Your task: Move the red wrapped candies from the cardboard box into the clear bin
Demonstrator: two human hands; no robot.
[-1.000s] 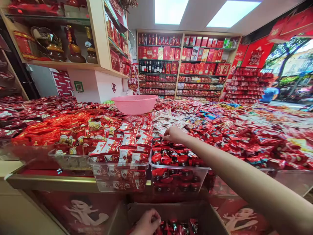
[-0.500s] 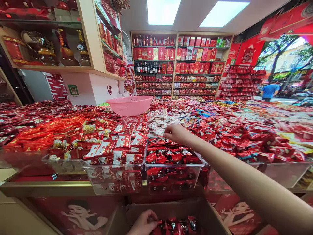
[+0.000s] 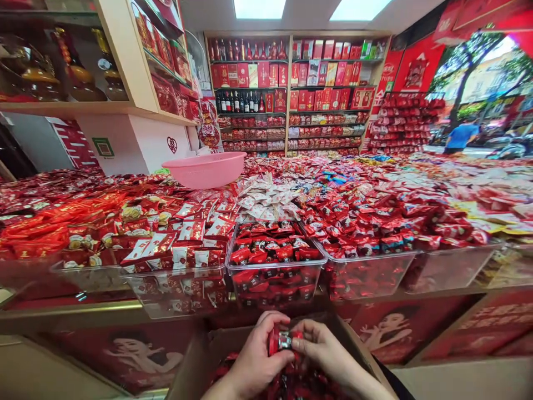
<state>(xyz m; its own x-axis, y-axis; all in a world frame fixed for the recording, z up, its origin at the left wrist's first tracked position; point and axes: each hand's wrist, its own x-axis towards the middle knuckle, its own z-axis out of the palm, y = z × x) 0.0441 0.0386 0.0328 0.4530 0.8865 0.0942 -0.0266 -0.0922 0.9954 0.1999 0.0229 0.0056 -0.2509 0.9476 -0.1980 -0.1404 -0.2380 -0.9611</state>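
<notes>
Both hands are together low in the middle, above an open cardboard box [image 3: 194, 355] holding red-and-black wrapped candies [image 3: 297, 386]. My left hand [image 3: 262, 353] is closed around a red wrapped candy [image 3: 284, 340] with a silvery patch. On the other side, my right hand [image 3: 314, 344] pinches the red wrapping at that candy's right end; whether it is one packet or several I cannot tell. Just beyond the hands stands a clear plastic bin [image 3: 277, 266] filled with similar red-and-black packets. White packets [image 3: 268, 200] are heaped behind it.
Clear bins of red-and-white packets [image 3: 179, 255] and red packets [image 3: 370, 239] flank the middle bin. A pink plastic basket [image 3: 204, 169] sits on the candy heaps. Shelves [image 3: 287, 94] line the back wall. A person in blue [image 3: 461, 136] is outside at the right.
My right hand has come down from above the middle bin to meet the left over the box. My left hand has risen from the box with a candy. The view has shifted.
</notes>
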